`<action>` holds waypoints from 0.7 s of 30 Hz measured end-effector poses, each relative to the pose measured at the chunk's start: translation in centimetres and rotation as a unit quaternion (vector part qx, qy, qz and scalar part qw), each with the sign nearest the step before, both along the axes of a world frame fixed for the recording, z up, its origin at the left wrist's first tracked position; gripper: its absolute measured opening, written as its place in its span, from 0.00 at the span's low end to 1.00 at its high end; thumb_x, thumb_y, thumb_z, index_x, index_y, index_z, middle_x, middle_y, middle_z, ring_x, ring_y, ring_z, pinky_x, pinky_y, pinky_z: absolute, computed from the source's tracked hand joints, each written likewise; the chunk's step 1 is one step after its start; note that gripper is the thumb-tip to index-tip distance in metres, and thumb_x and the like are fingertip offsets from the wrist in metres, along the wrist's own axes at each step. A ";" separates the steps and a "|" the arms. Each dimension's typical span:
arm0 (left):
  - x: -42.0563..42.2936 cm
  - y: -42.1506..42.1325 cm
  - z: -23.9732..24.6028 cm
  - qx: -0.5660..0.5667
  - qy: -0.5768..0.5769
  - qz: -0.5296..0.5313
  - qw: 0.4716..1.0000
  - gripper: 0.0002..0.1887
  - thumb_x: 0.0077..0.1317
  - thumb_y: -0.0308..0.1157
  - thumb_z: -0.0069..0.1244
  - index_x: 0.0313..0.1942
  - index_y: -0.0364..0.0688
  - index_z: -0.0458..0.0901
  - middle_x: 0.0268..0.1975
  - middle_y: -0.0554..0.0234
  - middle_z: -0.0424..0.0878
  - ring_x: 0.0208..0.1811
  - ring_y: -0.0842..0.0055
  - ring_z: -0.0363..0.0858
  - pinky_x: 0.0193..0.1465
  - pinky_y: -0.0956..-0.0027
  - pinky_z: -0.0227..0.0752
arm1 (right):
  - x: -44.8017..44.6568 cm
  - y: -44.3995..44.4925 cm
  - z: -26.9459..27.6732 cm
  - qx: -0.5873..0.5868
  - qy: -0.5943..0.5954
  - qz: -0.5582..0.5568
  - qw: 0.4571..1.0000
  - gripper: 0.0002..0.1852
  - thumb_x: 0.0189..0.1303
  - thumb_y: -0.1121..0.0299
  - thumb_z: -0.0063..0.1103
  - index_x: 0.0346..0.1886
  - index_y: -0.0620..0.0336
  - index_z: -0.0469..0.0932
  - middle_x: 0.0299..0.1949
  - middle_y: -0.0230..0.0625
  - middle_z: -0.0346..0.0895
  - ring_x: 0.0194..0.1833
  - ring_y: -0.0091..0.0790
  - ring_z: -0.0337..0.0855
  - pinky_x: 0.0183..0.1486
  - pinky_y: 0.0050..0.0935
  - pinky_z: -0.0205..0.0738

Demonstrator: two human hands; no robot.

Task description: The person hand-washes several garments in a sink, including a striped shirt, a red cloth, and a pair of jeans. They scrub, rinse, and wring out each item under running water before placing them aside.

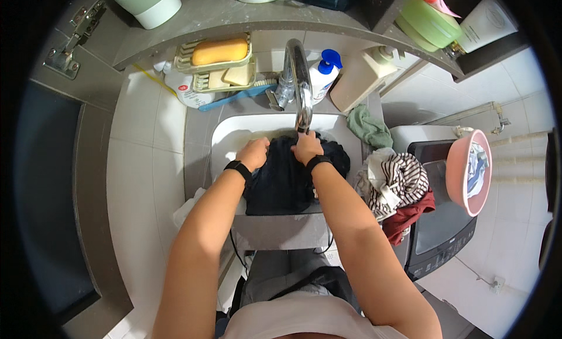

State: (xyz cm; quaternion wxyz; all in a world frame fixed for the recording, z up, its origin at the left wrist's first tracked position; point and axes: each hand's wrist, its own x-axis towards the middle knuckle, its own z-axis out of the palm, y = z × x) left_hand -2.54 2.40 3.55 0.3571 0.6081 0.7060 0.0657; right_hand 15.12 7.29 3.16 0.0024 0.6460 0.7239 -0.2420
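A dark cloth garment (281,181) lies across the white sink basin (221,139) and hangs over its front edge. My left hand (253,153) is closed at the garment's upper left side, with the fingers gripping its edge. Just below the spout of the chrome faucet (303,84), my right hand (308,148) is closed on the same garment; some of its fingers are hidden. More of the dark cloth is bunched to the right of my right hand. Both wrists wear black bands.
Right of the basin are a green cloth (369,127), a striped garment (406,178) and a dark red cloth (406,218). A pink basin (456,174) stands on a washing machine (443,233). Behind are a blue-handled brush (239,96), soap dishes (215,64) and bottles, under a shelf (263,25).
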 end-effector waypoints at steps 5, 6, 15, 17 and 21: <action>1.0 1.7 -2.2 0.116 -0.011 -0.074 0.990 0.34 0.50 0.27 0.58 0.60 0.48 0.66 0.61 0.53 0.68 0.63 0.56 0.62 0.62 0.56 0.58 | 0.7 0.6 -0.3 0.019 0.127 0.098 0.987 0.16 0.46 0.75 0.66 0.39 0.58 0.72 0.37 0.47 0.75 0.43 0.49 0.78 0.42 0.38 0.71; 0.9 1.7 -1.9 0.116 -0.004 -0.106 0.988 0.36 0.49 0.28 0.60 0.60 0.48 0.66 0.62 0.55 0.66 0.65 0.57 0.59 0.63 0.55 0.55 | 1.2 0.6 0.2 0.010 0.213 0.128 0.969 0.16 0.44 0.78 0.65 0.39 0.58 0.75 0.40 0.47 0.74 0.45 0.50 0.77 0.45 0.38 0.72; -2.7 0.7 6.9 0.196 0.032 -0.181 0.963 0.23 0.40 0.50 0.66 0.31 0.44 0.83 0.45 0.67 0.78 0.53 0.66 0.69 0.56 0.58 0.53 | 5.9 -0.9 7.5 -0.124 0.438 0.063 0.888 0.13 0.45 0.81 0.65 0.33 0.61 0.71 0.30 0.29 0.69 0.33 0.25 0.69 0.38 0.26 0.67; -3.8 0.1 8.6 0.192 0.014 -0.154 0.969 0.23 0.41 0.48 0.66 0.30 0.38 0.82 0.42 0.60 0.82 0.46 0.63 0.77 0.51 0.60 0.62 | 6.0 -1.3 9.3 -0.136 0.375 0.014 0.917 0.13 0.46 0.75 0.68 0.34 0.62 0.72 0.28 0.31 0.71 0.31 0.27 0.70 0.35 0.28 0.68; -4.3 -1.6 11.7 0.131 -0.043 -0.107 0.985 0.24 0.41 0.39 0.69 0.31 0.31 0.78 0.31 0.47 0.81 0.35 0.58 0.80 0.39 0.64 0.72 | 4.3 -2.3 12.0 -0.018 0.255 0.092 0.962 0.20 0.48 0.62 0.71 0.24 0.66 0.68 0.22 0.36 0.69 0.25 0.32 0.68 0.31 0.30 0.67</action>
